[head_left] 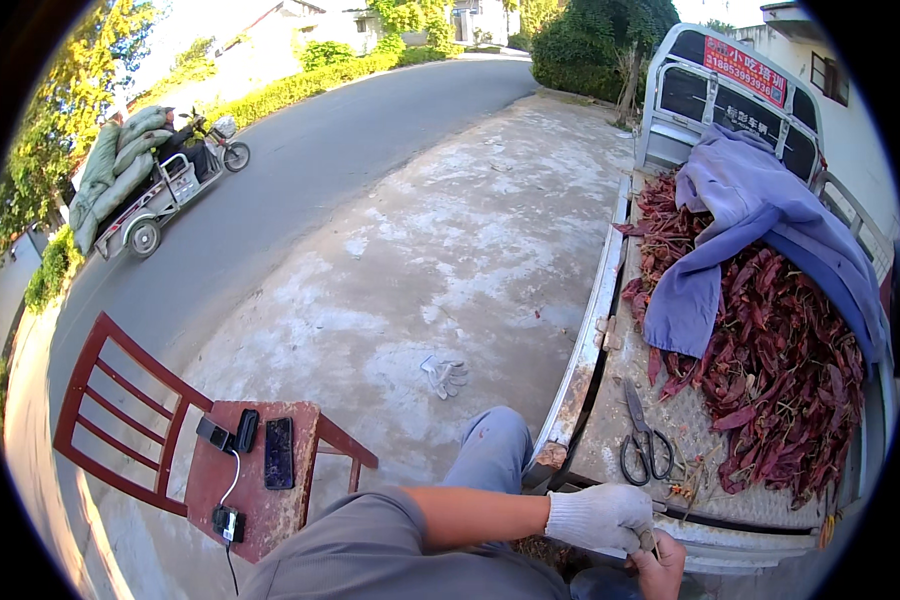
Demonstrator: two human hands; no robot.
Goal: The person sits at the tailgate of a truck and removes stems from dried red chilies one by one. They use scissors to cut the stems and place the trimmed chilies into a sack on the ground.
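My left hand (598, 518), in a whitish knit glove, is closed at the near edge of a cargo bed (595, 435). Beside it my bare right hand (660, 572) has its fingers bent in, and the two hands meet. Something small and brownish shows between them, too small to name. Just beyond, a pair of scissors (637, 412) with black handles lies on the metal bed, next to some loose stem bits (692, 478). A large heap of dried red chili peppers (770, 370) covers the bed's right side, partly under a blue-purple jacket (720, 200).
A red wooden chair (305, 425) at left bears a phone (279, 453), small black devices (246, 430) and a white cable. Another glove (443, 376) lies on the concrete. On the road, a person rides a cargo tricycle (170, 195) stacked with green sacks (120, 165).
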